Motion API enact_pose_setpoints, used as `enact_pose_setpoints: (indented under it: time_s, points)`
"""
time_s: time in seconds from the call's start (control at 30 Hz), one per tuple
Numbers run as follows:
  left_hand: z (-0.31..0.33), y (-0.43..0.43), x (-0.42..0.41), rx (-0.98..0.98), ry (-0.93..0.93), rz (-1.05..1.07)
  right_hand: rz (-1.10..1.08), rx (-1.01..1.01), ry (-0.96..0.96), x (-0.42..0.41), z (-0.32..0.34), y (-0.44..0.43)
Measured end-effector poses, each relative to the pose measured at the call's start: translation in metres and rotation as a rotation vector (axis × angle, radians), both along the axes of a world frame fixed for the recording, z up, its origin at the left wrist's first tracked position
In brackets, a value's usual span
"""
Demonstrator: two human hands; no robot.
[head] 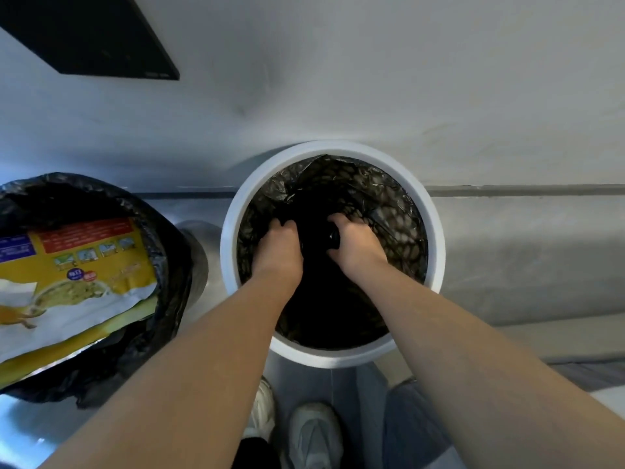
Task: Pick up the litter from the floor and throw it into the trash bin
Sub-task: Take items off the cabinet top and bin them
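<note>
Both hands down inside white trash bin [230, 231]: left hand [279, 247] and right hand [355, 248] each curl their fingers tight into bunched black bin liner [385, 211] between them; yellow food packet [77, 282] sits in black-bagged bin [169, 255], well left of left hand.

We see the bare left forearm [203, 350] and bare right forearm [473, 333] extended forward and downward, converging. The left hand [279, 247] and right hand [356, 247] lie knuckles up, just apart, fingers curled, each gripping bunched black plastic film [314, 211].
</note>
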State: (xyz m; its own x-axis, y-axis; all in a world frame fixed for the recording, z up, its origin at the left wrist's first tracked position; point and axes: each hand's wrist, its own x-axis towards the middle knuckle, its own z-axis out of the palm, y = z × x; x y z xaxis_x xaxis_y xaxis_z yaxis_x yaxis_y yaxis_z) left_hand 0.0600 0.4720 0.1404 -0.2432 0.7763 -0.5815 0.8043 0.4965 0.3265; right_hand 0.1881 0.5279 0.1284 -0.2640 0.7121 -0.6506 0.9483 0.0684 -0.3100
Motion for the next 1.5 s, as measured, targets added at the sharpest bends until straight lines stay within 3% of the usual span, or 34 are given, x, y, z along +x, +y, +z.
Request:
enact_pose_setpoints:
  time_s: [0.2,0.47,0.9,1.27,1.5]
  points:
    - [-0.001,0.006,0.003,-0.021,-0.03,-0.03,-0.006,-0.06,-0.008,0.004,-0.003,0.0]
    - [0.007,-0.003,0.007,0.014,-0.095,0.059,0.091,0.082,0.003,0.016,0.022,-0.011]
    - [0.002,0.017,0.004,0.15,-0.145,0.091,-0.069,0.209,0.123,0.012,0.013,-0.005]
    - [0.004,0.023,0.0,0.106,-0.141,0.124,-0.181,0.158,0.169,0.012,0.009,0.004]
    - [0.063,0.005,0.006,0.022,-0.164,0.171,-0.154,0.18,0.201,0.023,0.069,-0.016]
